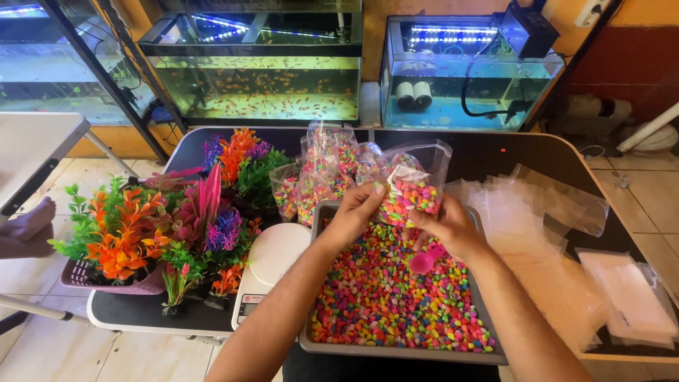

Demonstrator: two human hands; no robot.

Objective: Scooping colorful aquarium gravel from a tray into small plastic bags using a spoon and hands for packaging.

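My left hand (356, 212) and my right hand (450, 228) both grip a small clear plastic bag (412, 185) partly filled with multicoloured pebbles. I hold it above a grey tray (396, 349) full of the same bright pebbles. A pink scoop (426, 261) lies on the pebbles just under my right hand. Behind the tray stand several filled pebble bags (322, 173).
A white kitchen scale (267, 269) sits left of the tray. Artificial aquarium plants (163, 226) crowd the table's left side. Empty clear bags (537, 205) lie at the right. Fish tanks (262, 67) stand behind the table. A person's bare foot (28, 226) shows at far left.
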